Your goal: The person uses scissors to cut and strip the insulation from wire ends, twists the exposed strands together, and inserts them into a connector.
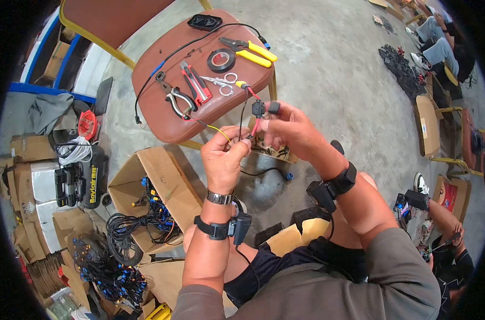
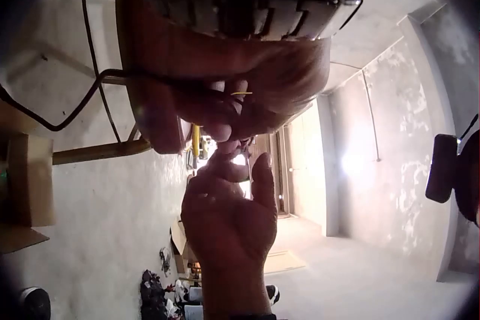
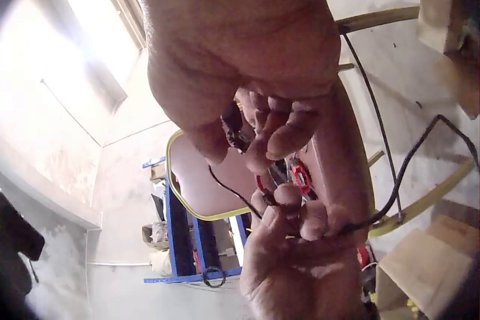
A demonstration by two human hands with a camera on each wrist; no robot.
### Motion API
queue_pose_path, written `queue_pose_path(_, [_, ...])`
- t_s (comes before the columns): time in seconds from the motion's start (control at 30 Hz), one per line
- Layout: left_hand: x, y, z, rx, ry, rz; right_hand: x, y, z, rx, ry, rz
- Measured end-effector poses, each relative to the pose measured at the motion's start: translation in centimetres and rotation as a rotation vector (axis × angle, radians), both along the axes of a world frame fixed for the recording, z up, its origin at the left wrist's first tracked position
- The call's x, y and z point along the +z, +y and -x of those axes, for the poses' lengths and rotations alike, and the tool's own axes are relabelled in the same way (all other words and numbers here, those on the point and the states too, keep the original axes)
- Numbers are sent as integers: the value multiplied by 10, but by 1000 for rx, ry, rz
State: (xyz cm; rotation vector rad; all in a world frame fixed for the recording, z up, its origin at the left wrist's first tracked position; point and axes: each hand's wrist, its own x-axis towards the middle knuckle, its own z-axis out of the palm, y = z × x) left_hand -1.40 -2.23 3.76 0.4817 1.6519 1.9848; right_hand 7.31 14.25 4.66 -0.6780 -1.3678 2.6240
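My left hand (image 1: 224, 157) pinches thin wires between thumb and fingers, with a yellow wire (image 1: 219, 132) and a dark cable (image 1: 241, 114) passing by it. Close on its right, my right hand (image 1: 293, 128) has its fingers curled round a small black part (image 1: 258, 109), joined to a red wire (image 1: 256, 126). In the right wrist view the black part (image 3: 235, 129) shows between the right thumb and fingers, above the left hand (image 3: 304, 267). The wire ends are partly hidden by the fingertips.
A brown chair seat (image 1: 160, 125) bears pliers (image 1: 177, 101), a red cutter (image 1: 195, 84), scissors (image 1: 225, 85), black tape (image 1: 221, 60) and yellow-handled strippers (image 1: 253, 52). Below left stands a cardboard box (image 1: 170, 184) with cables. People sit at the right.
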Motion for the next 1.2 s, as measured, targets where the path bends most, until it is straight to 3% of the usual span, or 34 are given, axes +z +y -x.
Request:
queue_pose_path(0.13, [0, 0, -2, 36, 16, 7, -11, -7, -5, 201, -34, -192])
queue_pose_path(0.33, [-2, 5, -9, 74, 78, 5, -10, -13, -8, 182, -43, -240])
queue_pose_path(0.63, [-8, 11, -19, 87, 384, 85, -13, -14, -10, 129, -41, -378])
queue_pose_path(0.73, [-13, 12, -23, 92, 373, 119, -14, -16, -12, 155, -65, -434])
queue_pose_path(0.83, [-12, 11, -24, 83, 368, 178, -18, -16, -12, 125, 12, -740])
queue_pose_path(1.2, [-12, 9, -24, 71, 71, 132, -9, -15, -13, 188, -67, -944])
